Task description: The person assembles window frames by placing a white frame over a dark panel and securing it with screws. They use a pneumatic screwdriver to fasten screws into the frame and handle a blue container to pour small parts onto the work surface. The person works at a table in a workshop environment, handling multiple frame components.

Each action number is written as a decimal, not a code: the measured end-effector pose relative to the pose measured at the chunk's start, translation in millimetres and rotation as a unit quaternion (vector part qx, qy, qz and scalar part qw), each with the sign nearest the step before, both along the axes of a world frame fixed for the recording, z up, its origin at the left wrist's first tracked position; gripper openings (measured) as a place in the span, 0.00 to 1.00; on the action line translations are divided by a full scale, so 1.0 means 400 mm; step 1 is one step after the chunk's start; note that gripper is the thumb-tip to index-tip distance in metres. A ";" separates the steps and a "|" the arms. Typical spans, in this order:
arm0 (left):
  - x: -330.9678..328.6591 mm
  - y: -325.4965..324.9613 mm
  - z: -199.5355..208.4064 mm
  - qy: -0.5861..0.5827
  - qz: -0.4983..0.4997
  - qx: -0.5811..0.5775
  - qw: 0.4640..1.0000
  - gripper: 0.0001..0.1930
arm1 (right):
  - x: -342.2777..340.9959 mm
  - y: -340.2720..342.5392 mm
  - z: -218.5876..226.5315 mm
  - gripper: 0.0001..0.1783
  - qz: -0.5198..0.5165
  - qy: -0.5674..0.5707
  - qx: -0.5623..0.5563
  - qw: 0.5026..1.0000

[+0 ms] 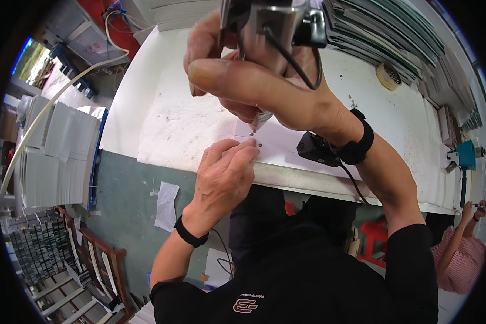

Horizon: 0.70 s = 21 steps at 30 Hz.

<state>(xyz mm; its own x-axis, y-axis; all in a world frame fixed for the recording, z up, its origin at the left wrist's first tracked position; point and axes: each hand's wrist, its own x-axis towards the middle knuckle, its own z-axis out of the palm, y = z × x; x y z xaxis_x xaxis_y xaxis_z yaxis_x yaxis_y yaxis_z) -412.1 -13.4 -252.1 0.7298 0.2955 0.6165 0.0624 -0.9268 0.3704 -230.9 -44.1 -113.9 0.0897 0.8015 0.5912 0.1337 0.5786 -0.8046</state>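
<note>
My right hand point(264, 89) is wrapped around a metal and black handheld tool point(270, 38) with a dark cord; its exact kind is unclear. The tool's narrow ribbed nose points down at a small metal piece point(251, 134) on a white sheet or board point(281, 143). Close below that tip, my left hand point(228, 167) rests at the board's near edge, its fingers drawn together. What they pinch, if anything, is hidden. Another small metal piece point(260, 144) lies just right of the left fingertips.
Stacked dark-edged boards point(378, 38) and a tape roll point(388, 75) occupy the far right of the white worktable point(178, 110). White stacks point(56, 140) stand at left, near a pale hose point(54, 97). Another person point(456, 259) works at right, by a red stool point(373, 237).
</note>
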 end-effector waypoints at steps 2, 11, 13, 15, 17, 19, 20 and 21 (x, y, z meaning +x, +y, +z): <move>0.003 -0.002 0.022 0.002 0.004 -0.003 1.000 0.14 | 0.049 -0.030 0.049 0.12 0.002 0.000 0.053 0.999; 0.321 -0.008 0.174 0.135 -0.162 -0.086 0.974 0.07 | 0.313 -0.273 0.114 0.16 -0.178 0.055 0.107 0.977; 0.404 -0.002 0.160 0.147 -0.186 -0.075 0.969 0.08 | 0.354 -0.300 0.088 0.15 -0.176 0.044 0.129 0.975; 0.484 0.006 0.138 0.148 -0.200 -0.069 0.966 0.09 | 0.378 -0.327 0.069 0.14 -0.189 0.047 0.129 0.972; 0.538 0.016 0.130 0.138 -0.203 -0.033 0.969 0.08 | 0.393 -0.348 0.045 0.12 -0.208 0.064 0.112 0.970; 0.573 0.012 0.124 0.160 -0.208 -0.015 0.965 0.07 | 0.404 -0.365 0.032 0.13 -0.242 0.068 0.089 0.964; 0.587 0.007 0.123 0.172 -0.211 -0.006 0.962 0.07 | 0.409 -0.374 0.027 0.15 -0.262 0.064 0.077 0.960; 0.598 0.004 0.124 0.176 -0.217 0.006 0.960 0.06 | 0.416 -0.382 0.022 0.16 -0.281 0.060 0.066 0.956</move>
